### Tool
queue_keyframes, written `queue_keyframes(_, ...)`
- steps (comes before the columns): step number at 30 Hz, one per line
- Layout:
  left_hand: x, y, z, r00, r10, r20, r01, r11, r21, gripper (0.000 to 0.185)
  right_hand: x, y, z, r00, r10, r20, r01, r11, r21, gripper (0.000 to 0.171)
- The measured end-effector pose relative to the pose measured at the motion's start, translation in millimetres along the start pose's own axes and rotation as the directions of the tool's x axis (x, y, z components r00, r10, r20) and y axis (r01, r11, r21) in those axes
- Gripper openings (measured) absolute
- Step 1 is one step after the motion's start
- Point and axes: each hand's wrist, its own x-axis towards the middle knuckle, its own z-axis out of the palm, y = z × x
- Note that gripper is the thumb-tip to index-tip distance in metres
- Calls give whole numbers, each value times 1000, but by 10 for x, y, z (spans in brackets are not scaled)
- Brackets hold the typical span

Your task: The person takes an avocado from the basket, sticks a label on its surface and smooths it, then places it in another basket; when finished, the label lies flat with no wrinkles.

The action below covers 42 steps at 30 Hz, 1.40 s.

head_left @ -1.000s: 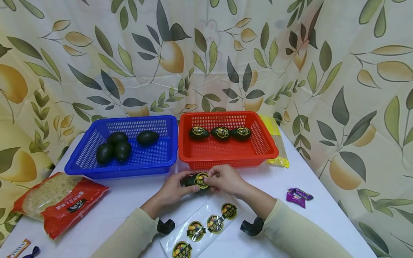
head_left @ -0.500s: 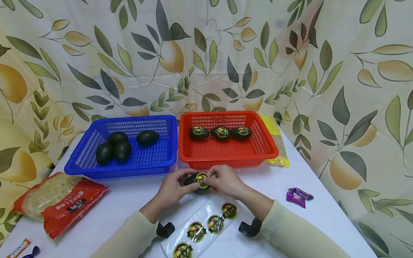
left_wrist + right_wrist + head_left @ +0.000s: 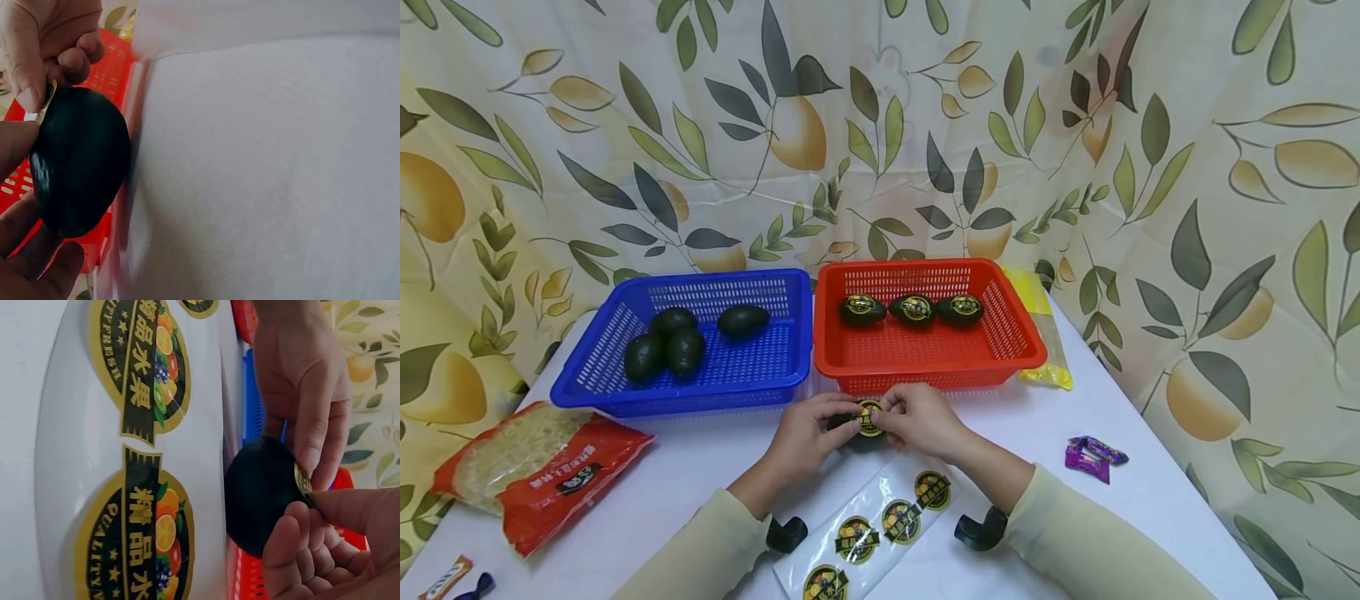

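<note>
In the head view, a dark green avocado (image 3: 842,422) is held near the table's middle, in front of the red basket. My left hand (image 3: 805,435) grips it from the left, with the thumb in front and fingers behind. A round black-and-gold sticker (image 3: 870,419) lies on the side facing me. My right hand (image 3: 923,422) pinches the sticker's right edge between thumb and index finger, the other fingers curled. In the left wrist view, the avocado (image 3: 84,162) shows its bare side. The right wrist view shows the sticker (image 3: 302,481) edge-on, my left thumb touching it.
A blue basket (image 3: 681,398) holds several plain avocados. Beside it, the red basket (image 3: 925,379) holds three stickered ones. A sticker sheet (image 3: 842,508) lies between my forearms. Around are a red food bag (image 3: 572,479), a yellow packet (image 3: 1045,333) and purple candies (image 3: 1090,458).
The left fingers and thumb have shifted slightly on the avocado, which has turned a little. The right hand stays at the sticker's edge, nearly still.
</note>
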Motion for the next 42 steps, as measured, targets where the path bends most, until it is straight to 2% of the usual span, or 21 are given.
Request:
queue_keyframes(5, 7, 12, -12, 999, -37, 9, 37, 999, 5, 21, -2, 48, 5, 1000, -3, -19, 4, 999, 52, 18)
queue_keyframes(10, 21, -3, -23, 999, -31, 15, 31, 999, 12, 21, 9, 131, 8, 999, 19, -31, -15, 994, 110, 12)
queue_keyframes(12, 28, -19, -21, 999, -29, 14, 29, 1000, 13, 21, 9, 155, 8, 998, -10, -58, 13, 998, 61, 11)
queue_keyframes(14, 34, -36, -19, 1000, -28, 14, 28, 1000, 14, 21, 4, 169, 15, 992, -73, -100, 70, 997, -25, 9)
queue_keyframes(16, 37, -48, -16, 1000, -24, 18, 24, 1000, 16, 20, -11, 169, 28, 974, -171, -147, 148, 977, -156, 7)
queue_keyframes(18, 37, -60, -13, 1000, -20, 18, 19, 1000, 20, 20, -26, 158, 49, 945, -278, -174, 222, 932, -285, 8)
queue_keyframes(21, 35, -65, -18, 1000, -23, 20, 23, 1000, 18, 20, -49, 125, 81, 902, -402, -155, 310, 856, -414, 13)
queue_keyframes(23, 33, -63, -26, 999, -26, 21, 26, 999, 19, 21, -56, 105, 97, 887, -444, -123, 347, 820, -455, 16)
queue_keyframes(26, 33, -55, -39, 999, -26, 28, 25, 999, 26, 22, -60, 74, 104, 884, -460, -82, 369, 794, -484, 23)
queue_keyframes(31, 38, -47, -49, 999, -23, 38, 21, 999, 40, 22, -51, 48, 103, 893, -449, -35, 364, 764, -532, 31)
queue_keyframes(36, 47, -29, -42, 1000, -9, 26, 7, 998, 62, 24, -38, 39, 120, 902, -430, -35, 340, 757, -558, 32)
queue_keyframes(42, 44, -17, -28, 999, 37, 21, -39, 989, 142, 30, -35, 34, 140, 887, -461, -37, 351, 723, -595, 36)
